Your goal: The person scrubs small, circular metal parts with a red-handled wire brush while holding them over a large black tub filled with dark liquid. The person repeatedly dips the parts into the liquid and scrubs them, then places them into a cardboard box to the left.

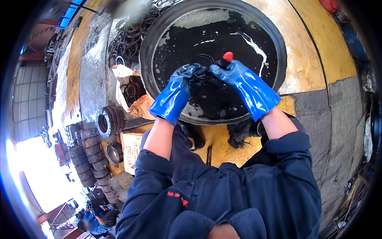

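Note:
Both of my hands wear long blue rubber gloves, wet and darkened at the fingers. My left hand [184, 75] is closed on the left side of a black ring [204, 55]. My right hand [227, 73] is closed at the ring's right side, with a red-ended black handle [228, 57] sticking up from its grip; the working end of that tool is hidden. Beneath my hands is a wide round black basin [148, 59] of dark liquid, with pale foam patches on the surface. The ring is held above the liquid.
Many dark rings [123, 46] lie heaped left of the basin. An open sack [121, 73] of rings, a stack of flanged rings [105, 123], a metal bowl [113, 154] and piled dark cylinders [91, 145] stand at the left. Another person [95, 223] is at lower left.

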The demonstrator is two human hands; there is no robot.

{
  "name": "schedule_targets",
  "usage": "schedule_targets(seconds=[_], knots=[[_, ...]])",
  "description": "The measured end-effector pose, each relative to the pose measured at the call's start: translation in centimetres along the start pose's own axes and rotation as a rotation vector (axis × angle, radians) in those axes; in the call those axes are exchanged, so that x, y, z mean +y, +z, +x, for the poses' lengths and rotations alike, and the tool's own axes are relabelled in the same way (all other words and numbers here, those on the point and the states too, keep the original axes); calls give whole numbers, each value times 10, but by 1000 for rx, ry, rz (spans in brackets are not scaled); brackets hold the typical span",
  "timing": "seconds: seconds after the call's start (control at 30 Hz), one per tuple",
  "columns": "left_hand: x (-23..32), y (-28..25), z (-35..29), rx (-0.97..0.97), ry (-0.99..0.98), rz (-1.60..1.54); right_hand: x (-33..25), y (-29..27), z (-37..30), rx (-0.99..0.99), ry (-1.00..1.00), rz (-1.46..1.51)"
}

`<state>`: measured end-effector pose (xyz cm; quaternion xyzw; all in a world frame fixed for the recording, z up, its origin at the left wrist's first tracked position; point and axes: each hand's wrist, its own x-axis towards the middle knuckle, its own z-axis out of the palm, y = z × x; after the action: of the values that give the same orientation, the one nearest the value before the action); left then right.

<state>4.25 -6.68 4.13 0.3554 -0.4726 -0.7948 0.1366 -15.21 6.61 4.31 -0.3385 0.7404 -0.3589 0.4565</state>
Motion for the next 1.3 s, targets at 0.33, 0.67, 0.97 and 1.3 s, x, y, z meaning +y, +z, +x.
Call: schedule_targets(seconds=[0.33,0.67,0.97,1.3], knots=[[-3,0,-2,10,-227,-34,-9,44,-12,273,-406,-1029],[7,-15,-4,187,28,48,34,1,21,478,-81,-24],[3,-16,-13,143,139,92,4,27,-4,455,-416,67],[-2,0,-7,122,309,643,-29,5,-11,262,-250,518]])
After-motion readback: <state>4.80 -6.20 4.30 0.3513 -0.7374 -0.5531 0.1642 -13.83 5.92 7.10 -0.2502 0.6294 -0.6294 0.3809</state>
